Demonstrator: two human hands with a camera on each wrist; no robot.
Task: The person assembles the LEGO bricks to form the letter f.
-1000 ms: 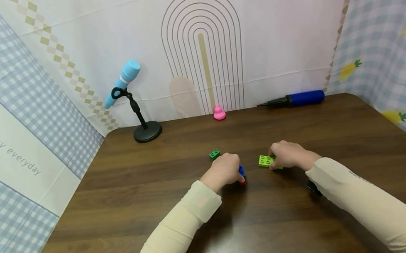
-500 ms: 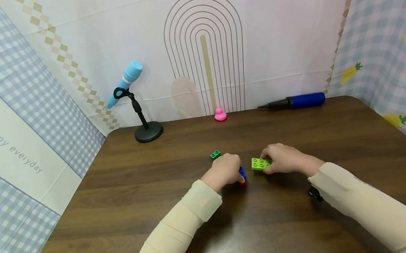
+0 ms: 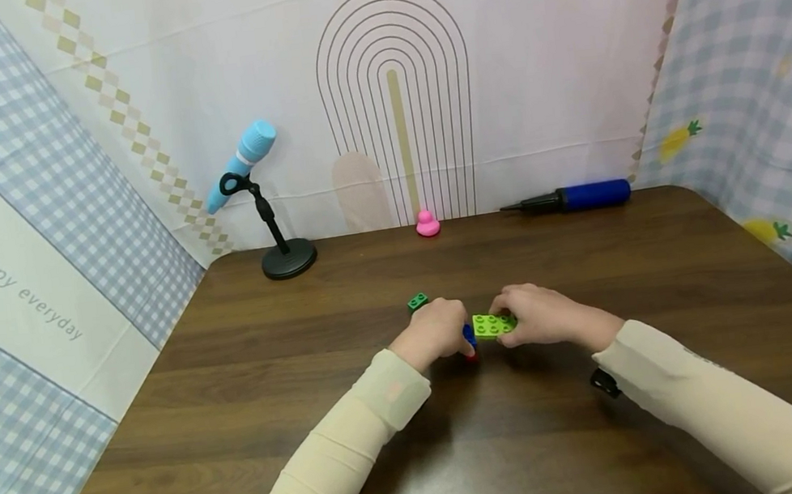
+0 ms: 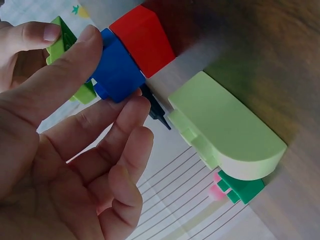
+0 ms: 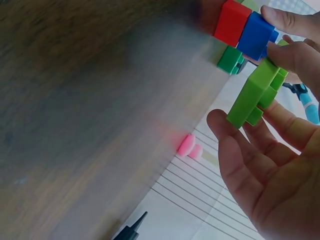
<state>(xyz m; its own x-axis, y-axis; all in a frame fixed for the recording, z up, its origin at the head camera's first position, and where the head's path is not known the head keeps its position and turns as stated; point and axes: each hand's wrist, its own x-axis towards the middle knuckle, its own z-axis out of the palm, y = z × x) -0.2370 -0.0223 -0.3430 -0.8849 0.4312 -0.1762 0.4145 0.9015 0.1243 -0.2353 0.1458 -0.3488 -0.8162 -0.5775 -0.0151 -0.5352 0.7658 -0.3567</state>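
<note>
With thumb and fingers, my left hand (image 3: 436,330) pinches a blue building block (image 4: 117,67). A red block (image 4: 144,41) sits under the blue one, against the tabletop. My right hand (image 3: 539,315) grips a lime green studded block (image 3: 491,326) by its edges, raised and close to the blue block's right side. In the right wrist view, this lime block (image 5: 254,92) is tilted between thumb and fingers. Beside the left hand, a pale green block with a rounded end (image 4: 227,125) rests on the table, hidden in the head view. A small dark green block (image 3: 417,302) lies just behind that hand.
A light blue toy microphone (image 3: 240,165) leans in a black stand (image 3: 289,257) at the back left. At the back edge sit a small pink toy (image 3: 427,224) and a blue-and-black hand pump (image 3: 591,194). Patterned cloth (image 3: 537,68) hangs behind the brown table (image 3: 255,426).
My right hand has carried the lime green block leftward, up close to the blue block. The left hand stays in place on the blue block.
</note>
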